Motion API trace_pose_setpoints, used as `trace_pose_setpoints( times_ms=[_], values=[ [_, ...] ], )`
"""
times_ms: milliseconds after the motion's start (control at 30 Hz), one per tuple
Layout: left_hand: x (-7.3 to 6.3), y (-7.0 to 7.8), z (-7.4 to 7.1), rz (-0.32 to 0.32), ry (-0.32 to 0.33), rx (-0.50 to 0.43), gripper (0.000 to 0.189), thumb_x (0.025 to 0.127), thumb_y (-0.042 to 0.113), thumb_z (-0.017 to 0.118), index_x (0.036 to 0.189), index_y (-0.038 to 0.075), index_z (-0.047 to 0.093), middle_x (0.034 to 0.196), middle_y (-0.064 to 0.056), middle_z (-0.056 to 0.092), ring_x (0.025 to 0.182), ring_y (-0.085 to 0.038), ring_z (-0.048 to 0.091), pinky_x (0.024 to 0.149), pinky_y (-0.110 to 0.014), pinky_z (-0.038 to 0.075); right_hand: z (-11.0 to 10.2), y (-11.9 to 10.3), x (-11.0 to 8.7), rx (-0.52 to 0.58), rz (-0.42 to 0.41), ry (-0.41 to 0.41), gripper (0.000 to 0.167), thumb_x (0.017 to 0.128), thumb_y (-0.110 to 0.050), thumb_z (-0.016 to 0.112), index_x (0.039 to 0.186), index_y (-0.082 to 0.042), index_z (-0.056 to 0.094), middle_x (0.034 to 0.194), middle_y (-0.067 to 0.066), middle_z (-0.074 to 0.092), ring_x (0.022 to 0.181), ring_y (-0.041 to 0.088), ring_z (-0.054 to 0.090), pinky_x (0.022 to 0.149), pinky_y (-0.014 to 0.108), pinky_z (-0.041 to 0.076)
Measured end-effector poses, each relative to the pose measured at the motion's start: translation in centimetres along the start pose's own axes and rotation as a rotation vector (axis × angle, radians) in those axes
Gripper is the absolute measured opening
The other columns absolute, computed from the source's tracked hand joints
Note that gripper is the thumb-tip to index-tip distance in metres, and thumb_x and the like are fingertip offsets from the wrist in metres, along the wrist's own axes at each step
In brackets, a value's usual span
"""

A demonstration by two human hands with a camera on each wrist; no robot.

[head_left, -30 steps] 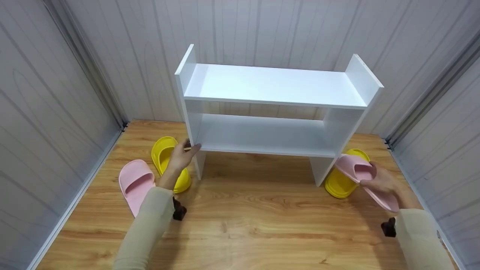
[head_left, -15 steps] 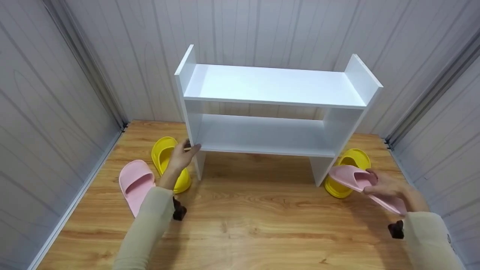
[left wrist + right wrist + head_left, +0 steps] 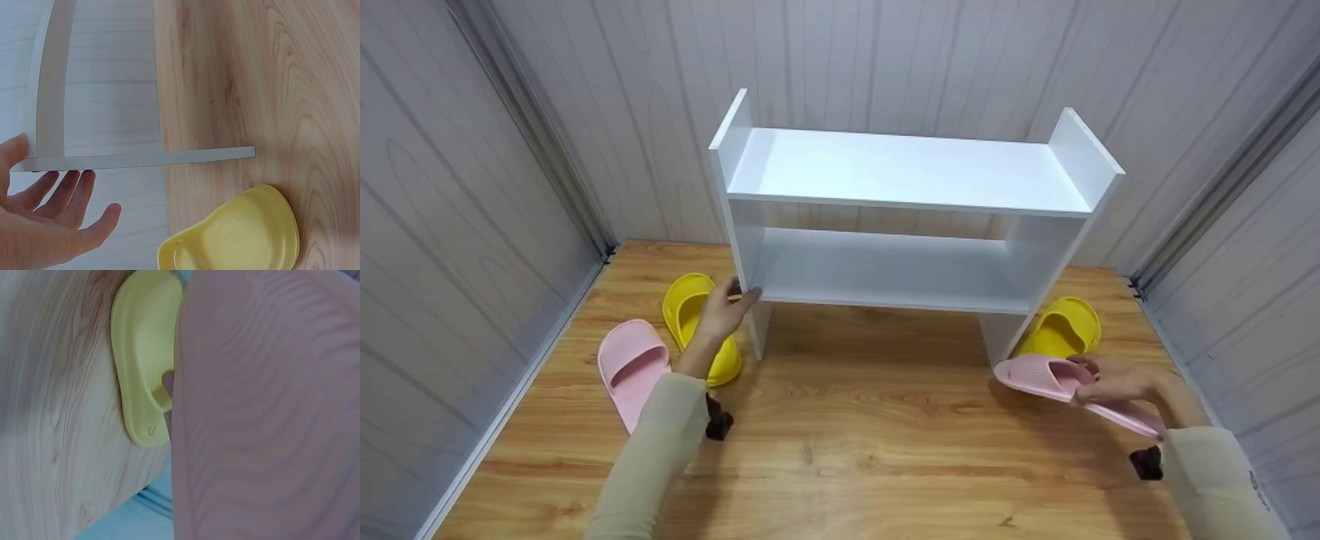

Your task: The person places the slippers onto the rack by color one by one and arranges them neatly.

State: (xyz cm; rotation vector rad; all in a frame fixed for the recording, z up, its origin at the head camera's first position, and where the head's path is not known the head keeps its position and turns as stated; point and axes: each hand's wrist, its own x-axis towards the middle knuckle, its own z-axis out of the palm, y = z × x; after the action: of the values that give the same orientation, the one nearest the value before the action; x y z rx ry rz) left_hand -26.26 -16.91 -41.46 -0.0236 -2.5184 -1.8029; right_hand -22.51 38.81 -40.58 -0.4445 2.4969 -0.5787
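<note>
The right hand (image 3: 1121,381) grips a pale pink, smooth-looking slipper (image 3: 1035,375) at the side of its foot opening, with the thumb along the near edge and the fingers at the far side. This slipper points its toe toward the foot of the right side panel of a white, flat-board shelf unit (image 3: 907,169) with 2 shelves; whether toe and panel touch cannot be told. In the right wrist view its wavy, ribbed surface fills much of the frame. Just behind it, a bright yellow, rounded clog (image 3: 1061,330) lies on the brown wood-grain floor (image 3: 847,457), outside the right panel. The left hand (image 3: 721,313) pinches the unit's left side panel at the height of the lower shelf, thumb at the front edge and fingers against the outer face. Partly beneath that hand in the head view, a second yellow clog (image 3: 725,365) lies on the floor beside the left panel. Farther out, near it, lies a second pink slipper (image 3: 631,352), partly covered by a beige long sleeve (image 3: 649,465). Pale grooved wall panels (image 3: 840,64) stand behind the unit and on both sides.
</note>
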Motion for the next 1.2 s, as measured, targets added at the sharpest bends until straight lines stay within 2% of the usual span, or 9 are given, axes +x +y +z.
trace_pose_setpoints(
  times_ms=[133,367,700,900,1067,1200],
  values=[
    [0.0,0.0,0.0,0.001,-0.005,-0.001,0.046,0.09,0.014,0.049,0.127,-0.01,0.035,0.123,-0.026,0.042,0.112,-0.034,0.041,0.09,-0.04,0.035,0.2,-0.9,0.3,0.04,-0.042,-0.027,0.079,0.077,-0.033,0.063,0.131,0.01,0.025,0.123,0.04,0.029,0.109,0.048,0.033,0.084,0.061,0.027],
    [0.1,0.0,0.0,0.013,-0.001,0.014,0.046,0.09,0.014,0.05,0.127,-0.009,0.036,0.123,-0.025,0.042,0.113,-0.033,0.04,0.091,-0.039,0.035,0.8,-2.7,0.9,0.03,-0.139,-0.008,0.081,0.075,-0.032,0.066,0.133,0.006,0.024,0.126,0.034,0.031,0.11,0.043,0.034,0.085,0.06,0.026],
    [0.0,-0.1,0.0,0.009,0.01,0.001,0.045,0.09,0.014,0.051,0.126,-0.009,0.038,0.122,-0.026,0.043,0.112,-0.034,0.042,0.09,-0.04,0.036,1.2,-5.6,1.4,-0.003,-0.275,0.107,0.085,0.071,-0.033,0.068,0.133,0.004,0.025,0.128,0.027,0.033,0.11,0.035,0.036,0.089,0.055,0.026],
    [-0.1,-0.1,0.2,0.018,0.017,-0.008,0.044,0.089,0.013,0.051,0.124,-0.011,0.039,0.12,-0.028,0.044,0.109,-0.037,0.043,0.088,-0.042,0.037,1.1,-7.3,1.4,-0.021,-0.358,0.197,0.086,0.066,-0.028,0.07,0.135,-0.001,0.026,0.125,0.019,0.037,0.105,0.029,0.039,0.085,0.051,0.03],
    [0.0,-0.1,0.1,0.011,0.013,-0.012,0.045,0.089,0.013,0.051,0.126,-0.01,0.038,0.121,-0.027,0.043,0.11,-0.036,0.043,0.088,-0.041,0.037,0.7,-8.8,1.5,0.031,-0.408,0.23,0.092,0.063,-0.022,0.074,0.138,-0.008,0.023,0.128,0.009,0.035,0.106,0.024,0.037,0.086,0.047,0.028],
    [0.0,0.0,0.0,-0.006,0.0,-0.008,0.047,0.09,0.015,0.05,0.128,-0.009,0.036,0.123,-0.026,0.042,0.111,-0.035,0.042,0.089,-0.04,0.036,0.2,-9.8,1.4,0.028,-0.419,0.253,0.094,0.064,-0.023,0.076,0.139,-0.01,0.021,0.132,0.01,0.031,0.11,0.026,0.034,0.088,0.05,0.026]
  ],
)
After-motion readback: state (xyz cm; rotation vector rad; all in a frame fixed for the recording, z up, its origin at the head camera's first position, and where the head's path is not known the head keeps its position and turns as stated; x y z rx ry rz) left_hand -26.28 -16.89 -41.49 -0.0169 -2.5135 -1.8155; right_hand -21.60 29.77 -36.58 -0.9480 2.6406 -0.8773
